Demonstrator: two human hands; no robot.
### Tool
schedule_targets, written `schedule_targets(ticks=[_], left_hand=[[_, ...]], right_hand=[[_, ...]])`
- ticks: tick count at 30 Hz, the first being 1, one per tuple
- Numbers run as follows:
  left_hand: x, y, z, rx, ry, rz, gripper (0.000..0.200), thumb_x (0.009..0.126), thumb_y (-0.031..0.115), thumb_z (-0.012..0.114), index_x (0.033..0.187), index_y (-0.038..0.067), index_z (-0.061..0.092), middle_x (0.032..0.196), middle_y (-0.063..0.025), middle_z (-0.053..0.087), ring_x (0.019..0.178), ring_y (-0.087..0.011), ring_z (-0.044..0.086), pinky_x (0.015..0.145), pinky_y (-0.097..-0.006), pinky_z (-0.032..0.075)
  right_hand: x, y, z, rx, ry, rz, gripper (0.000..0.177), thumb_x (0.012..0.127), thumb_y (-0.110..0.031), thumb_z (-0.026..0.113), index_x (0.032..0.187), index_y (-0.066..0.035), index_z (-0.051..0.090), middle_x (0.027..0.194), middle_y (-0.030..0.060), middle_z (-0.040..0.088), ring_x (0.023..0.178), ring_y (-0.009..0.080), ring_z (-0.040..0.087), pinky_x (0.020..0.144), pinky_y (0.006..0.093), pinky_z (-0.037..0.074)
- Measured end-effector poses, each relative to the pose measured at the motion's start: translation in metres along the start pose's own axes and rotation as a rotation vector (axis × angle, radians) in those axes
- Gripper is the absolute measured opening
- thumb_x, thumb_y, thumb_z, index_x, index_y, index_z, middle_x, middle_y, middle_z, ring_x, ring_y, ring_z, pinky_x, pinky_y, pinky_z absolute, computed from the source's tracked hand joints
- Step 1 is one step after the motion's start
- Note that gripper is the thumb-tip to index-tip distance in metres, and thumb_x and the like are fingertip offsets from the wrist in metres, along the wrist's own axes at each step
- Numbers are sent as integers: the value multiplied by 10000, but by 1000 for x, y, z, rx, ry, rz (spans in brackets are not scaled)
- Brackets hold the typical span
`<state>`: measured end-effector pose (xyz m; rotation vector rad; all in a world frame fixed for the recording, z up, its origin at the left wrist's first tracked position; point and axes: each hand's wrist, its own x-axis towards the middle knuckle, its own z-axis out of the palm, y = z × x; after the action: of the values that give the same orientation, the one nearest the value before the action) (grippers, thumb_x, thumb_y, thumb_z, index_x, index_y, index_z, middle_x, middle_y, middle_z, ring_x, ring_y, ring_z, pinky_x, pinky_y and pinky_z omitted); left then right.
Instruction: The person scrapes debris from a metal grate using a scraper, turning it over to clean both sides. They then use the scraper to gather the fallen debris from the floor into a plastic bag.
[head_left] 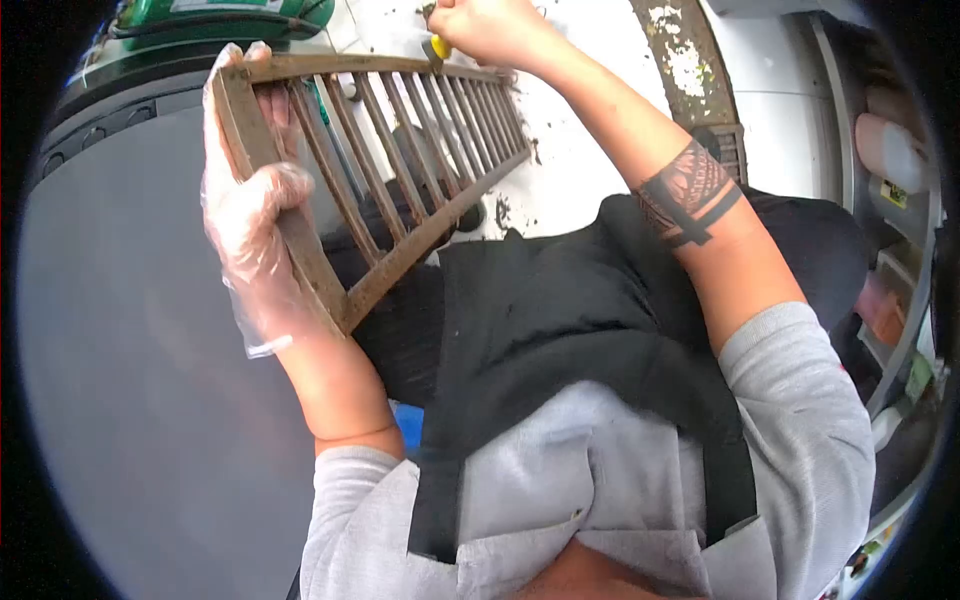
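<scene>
A long, brownish slatted grate [398, 250] is held tilted in front of me, its near end raised at the left. My left hand [255, 200], in a clear plastic glove, is closed around the short end bar of the grate. My right hand [492, 32], bare, is closed at the top of the view, close to the grate's upper rail. Just below its fingers shows a small yellow piece of a tool [440, 47]. The rest of that tool is hidden or too small to make out.
Dark bits of dirt [503, 210] lie on the white floor [580, 140]. A floor channel with a grating [725, 148] runs at the upper right. Shelves with containers [885, 150] stand at right, a large grey surface [130, 330] at left, a green container [220, 20] at upper left.
</scene>
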<state>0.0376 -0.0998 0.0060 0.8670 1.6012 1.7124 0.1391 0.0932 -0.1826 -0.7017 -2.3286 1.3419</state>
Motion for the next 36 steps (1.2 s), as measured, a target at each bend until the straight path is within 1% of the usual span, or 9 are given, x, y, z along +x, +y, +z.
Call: schedule_targets(ticks=[3, 5, 7, 9, 18, 21, 27, 31, 36], left_hand=[[2, 6, 3, 17, 75, -45, 1017, 563, -20, 517, 1562, -45, 331, 1518, -150, 465, 1508, -257, 339, 1289, -370, 181], [2, 8, 1, 9, 96, -56, 1025, 560, -7, 524, 1565, -49, 324, 1528, -160, 459, 1512, -262, 335, 1293, -385, 170], [2, 3, -1, 54, 35, -4, 1030, 558, 7, 529, 1565, -52, 322, 1541, -169, 451, 1517, -269, 332, 1297, -401, 160], [0, 2, -2, 65, 57, -11, 1044, 556, 32, 528, 1572, -62, 308, 1560, -196, 429, 1525, -271, 323, 1298, -410, 158], [-4, -3, -7, -1, 33, 26, 1029, 591, 35, 536, 1579, -82, 271, 1576, -225, 408, 1543, -298, 291, 1300, -413, 114], [1, 4, -3, 53, 94, -41, 1007, 589, 34, 527, 1566, -83, 310, 1546, -212, 435, 1520, -303, 331, 1290, -406, 148], [-12, 15, 20, 29, 228, -82, 985, 591, 53, 536, 1550, -80, 354, 1517, -190, 464, 1480, -289, 381, 1280, -405, 175], [-8, 12, 14, -40, 205, -82, 989, 594, 64, 554, 1553, -74, 355, 1516, -187, 468, 1478, -287, 390, 1280, -404, 176], [-8, 9, 9, 72, 97, -20, 955, 630, 39, 584, 1551, -79, 360, 1517, -188, 475, 1476, -301, 407, 1262, -396, 225]], right_hand=[[9, 41, 26, -165, 287, -141, 270, 853, -243, 593, 802, -17, 731, 643, 164, 675, 593, 256, 704, 645, 416, 570], [8, 58, 32, -208, 186, -42, 281, 863, -253, 592, 833, -18, 743, 671, 177, 688, 617, 275, 710, 659, 413, 570], [9, 36, 14, 7, 57, 166, 297, 826, -240, 568, 798, 16, 716, 833, 258, 699, 809, 446, 699, 801, 501, 576], [6, -7, -3, -18, 109, 44, 301, 819, -240, 571, 781, 24, 710, 819, 260, 698, 821, 447, 699, 812, 492, 579], [-28, 84, 53, -136, 34, 153, 248, 814, -210, 643, 805, 14, 747, 825, 271, 707, 798, 427, 722, 810, 475, 580], [-13, 64, -4, 142, -368, 629, 227, 865, -144, 653, 970, 26, 761, 748, 157, 716, 631, 220, 707, 587, 326, 579], [-19, 44, -29, 645, -142, 695, 286, 934, -124, 609, 1142, 50, 699, 887, 101, 710, 501, 119, 540, 521, 267, 550], [-6, 12, -24, 420, -444, 700, 311, 944, -169, 604, 1194, -22, 718, 842, 70, 683, 475, 100, 449, 469, 263, 466], [13, -51, -38, -205, -528, 329, 291, 877, -226, 613, 953, 24, 741, 711, 109, 664, 529, 169, 589, 428, 334, 463]])
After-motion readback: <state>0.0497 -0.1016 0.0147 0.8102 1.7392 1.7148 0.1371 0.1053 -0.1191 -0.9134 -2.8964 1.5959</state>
